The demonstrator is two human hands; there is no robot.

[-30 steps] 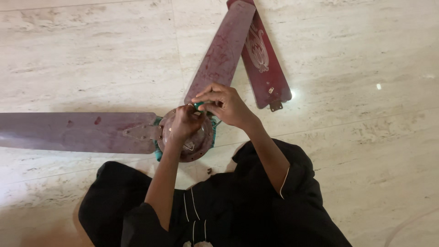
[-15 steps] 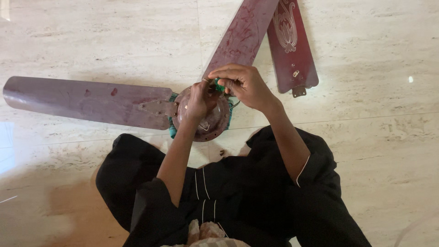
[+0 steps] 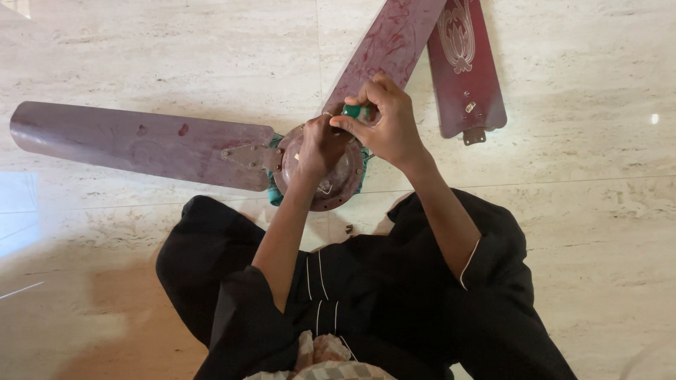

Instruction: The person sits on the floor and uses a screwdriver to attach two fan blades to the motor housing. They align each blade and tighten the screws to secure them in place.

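Head view, looking straight down. Ceiling fan motor hub (image 3: pixel 331 184) lying flat on pale marble floor (image 3: pixel 141 42), just ahead of crossed legs in black garment (image 3: pixel 380 295). Left hand (image 3: pixel 320 146) resting on top of hub, fingers curled down against it; whether anything is pinched underneath cannot be told. Right hand (image 3: pixel 384 127) at hub's far edge, fingers pinched around green-handled tool (image 3: pixel 356 110); only the handle shows, its long axis running roughly left to right, tip hidden. Left blade (image 3: pixel 141 146) attached, long axis pointing left. Second blade (image 3: pixel 391 42) running up and right from hub. Loose blade (image 3: pixel 465 63) lying just beside it, bracket end pointing toward person. Small dark part (image 3: pixel 348 229) on floor near hub.
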